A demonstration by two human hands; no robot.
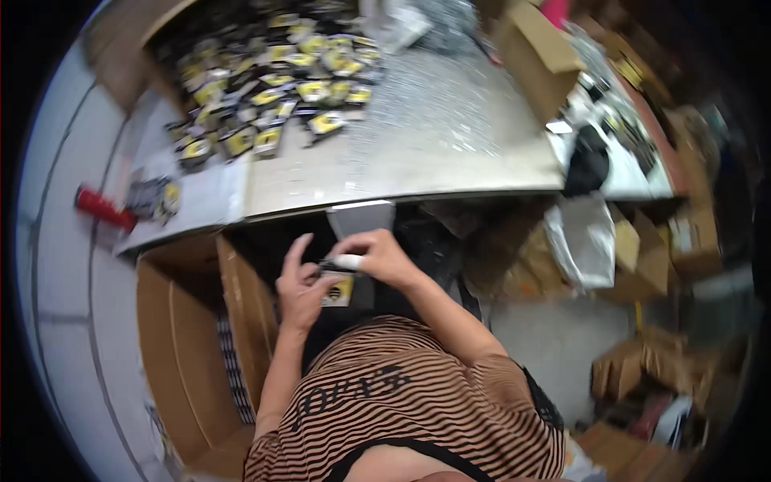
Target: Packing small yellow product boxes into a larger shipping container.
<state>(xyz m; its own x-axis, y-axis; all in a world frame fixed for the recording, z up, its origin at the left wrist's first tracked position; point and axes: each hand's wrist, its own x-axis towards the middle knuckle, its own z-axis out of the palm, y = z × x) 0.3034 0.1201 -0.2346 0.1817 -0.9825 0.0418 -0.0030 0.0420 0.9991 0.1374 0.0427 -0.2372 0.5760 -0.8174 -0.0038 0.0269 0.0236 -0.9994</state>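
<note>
In front of my body, below the table edge, both hands meet at a small black item (328, 266) with a yellow and white card (338, 292) hanging under it. My left hand (300, 291) pinches the black item between thumb and fingers. From the other side my right hand (387, 259) closes on it too. Something white (349, 262) covers or lies along the right thumb; I cannot tell which. The card looks like those on the black packets (265, 96) heaped on the table. Blur hides the item's exact kind.
Beyond my hands stands the table (305, 181), with clear plastic wrap (434, 96) on it. A white box-like piece (361, 218) sits at its edge. An open carton (181, 353) is at my left, a red cylinder (104, 207) farther left. Cartons and a silvery bag (582, 241) crowd the right.
</note>
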